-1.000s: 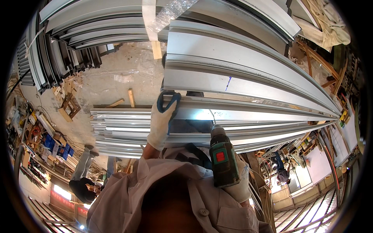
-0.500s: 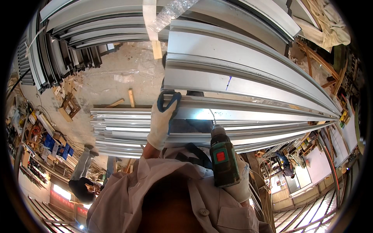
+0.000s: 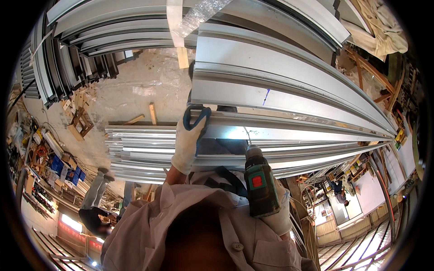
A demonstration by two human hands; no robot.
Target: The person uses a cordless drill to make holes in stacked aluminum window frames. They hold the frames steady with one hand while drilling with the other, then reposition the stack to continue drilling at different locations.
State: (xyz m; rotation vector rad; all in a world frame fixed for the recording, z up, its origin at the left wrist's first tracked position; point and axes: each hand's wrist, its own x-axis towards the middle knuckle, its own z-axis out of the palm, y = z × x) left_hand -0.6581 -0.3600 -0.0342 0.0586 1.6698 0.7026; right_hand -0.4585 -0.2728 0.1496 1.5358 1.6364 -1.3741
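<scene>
My left hand [image 3: 187,141], in a white work glove with dark blue finger parts, is closed around the left end of a long silver metal profile [image 3: 280,133]. A green and black cordless drill [image 3: 262,189] with a red patch on its back is in my right hand [image 3: 281,214], whose white glove is mostly hidden behind the drill body. The thin drill bit points at the profile's face, where a bright patch of light falls. Small dark specks lie beside the bit tip. Whether the tip has entered the metal I cannot make out.
Wider silver profiles [image 3: 257,58] lie beyond, one with a blue mark. Another profile bundle [image 3: 140,149] spreads at left. Dark-edged stacks [image 3: 68,58] stand far left. Wood scraps [image 3: 81,122] lie on the floor. Other people [image 3: 97,203] are in the background, left and right.
Both my hands and the drill look nearly unmoved. In the background at right, a person has shifted position; the person at left has moved slightly.
</scene>
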